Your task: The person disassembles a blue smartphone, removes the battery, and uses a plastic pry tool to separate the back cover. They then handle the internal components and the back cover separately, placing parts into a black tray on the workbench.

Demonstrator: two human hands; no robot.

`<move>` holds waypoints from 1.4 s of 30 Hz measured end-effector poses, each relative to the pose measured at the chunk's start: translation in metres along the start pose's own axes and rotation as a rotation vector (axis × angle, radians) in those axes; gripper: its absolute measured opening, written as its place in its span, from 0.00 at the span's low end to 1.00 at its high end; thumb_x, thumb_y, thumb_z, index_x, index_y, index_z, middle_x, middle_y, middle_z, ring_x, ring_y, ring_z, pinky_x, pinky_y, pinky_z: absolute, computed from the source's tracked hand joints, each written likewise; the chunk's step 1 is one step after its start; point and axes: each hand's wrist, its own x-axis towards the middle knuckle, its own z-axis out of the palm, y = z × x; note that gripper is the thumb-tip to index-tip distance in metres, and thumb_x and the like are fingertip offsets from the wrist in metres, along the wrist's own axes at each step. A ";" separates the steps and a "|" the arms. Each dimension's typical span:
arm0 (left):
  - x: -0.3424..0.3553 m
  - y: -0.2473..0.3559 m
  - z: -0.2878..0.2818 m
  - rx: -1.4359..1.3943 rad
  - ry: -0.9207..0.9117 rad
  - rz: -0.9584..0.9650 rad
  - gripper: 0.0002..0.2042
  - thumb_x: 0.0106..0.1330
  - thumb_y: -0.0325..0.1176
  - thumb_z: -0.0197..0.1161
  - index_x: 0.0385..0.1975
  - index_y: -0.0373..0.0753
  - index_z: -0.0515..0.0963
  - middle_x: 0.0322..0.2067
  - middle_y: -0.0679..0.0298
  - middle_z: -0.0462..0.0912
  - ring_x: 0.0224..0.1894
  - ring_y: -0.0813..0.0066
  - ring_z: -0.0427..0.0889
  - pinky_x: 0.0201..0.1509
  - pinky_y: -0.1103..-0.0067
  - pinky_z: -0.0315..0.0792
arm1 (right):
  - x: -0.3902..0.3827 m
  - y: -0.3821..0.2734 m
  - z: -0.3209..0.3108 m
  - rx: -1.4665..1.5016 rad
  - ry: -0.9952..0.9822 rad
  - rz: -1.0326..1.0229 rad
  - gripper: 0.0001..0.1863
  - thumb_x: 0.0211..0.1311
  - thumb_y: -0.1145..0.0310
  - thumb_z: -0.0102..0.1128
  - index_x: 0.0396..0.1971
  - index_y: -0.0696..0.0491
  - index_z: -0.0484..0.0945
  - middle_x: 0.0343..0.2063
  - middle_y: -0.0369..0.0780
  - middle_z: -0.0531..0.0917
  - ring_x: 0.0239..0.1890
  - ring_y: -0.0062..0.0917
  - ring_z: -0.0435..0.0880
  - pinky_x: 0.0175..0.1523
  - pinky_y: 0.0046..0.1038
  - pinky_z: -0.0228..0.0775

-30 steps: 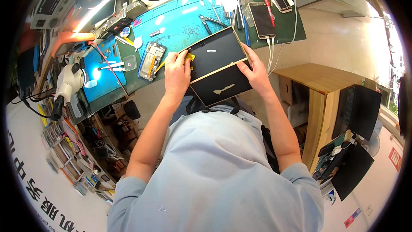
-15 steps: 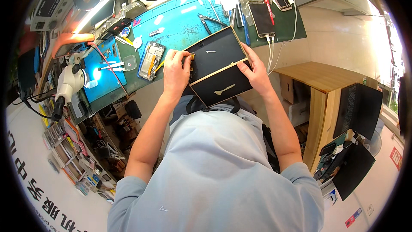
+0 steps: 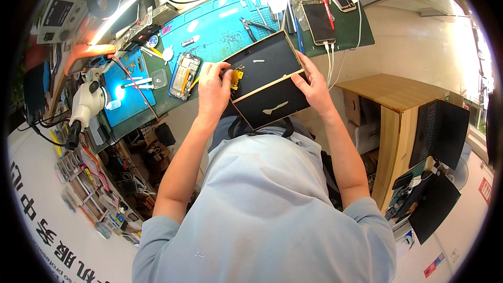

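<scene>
A shallow black box with pale wooden edges is tilted over the bench's front edge, close to my body. Its inside is dark, and a small white strip lies in it. The front side has a torn, pale patch. My right hand grips the right end, thumb on the near rim and fingers around the outside. At the left end, my left hand is closed, thumb against fingers, at a small yellow flat piece with markings. The palm hides part of the box's left wall.
An opened phone lies left of the box on the green bench mat. Pliers rest on the blue work mat behind. Cabled phones stand far right; a microscope is at left, and a wooden cabinet at right.
The yellow piece at my left fingertips shows more of its face now, turned up inside the box. My left hand has shifted slightly left; the right keeps its hold.
</scene>
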 end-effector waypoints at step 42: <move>0.029 0.000 -0.002 0.059 -0.174 0.108 0.05 0.60 0.27 0.63 0.31 0.34 0.75 0.32 0.56 0.76 0.37 0.58 0.77 0.43 0.69 0.72 | 0.003 0.000 -0.002 0.030 -0.008 0.013 0.32 0.66 0.73 0.58 0.67 0.61 0.57 0.61 0.45 0.70 0.62 0.25 0.69 0.65 0.25 0.59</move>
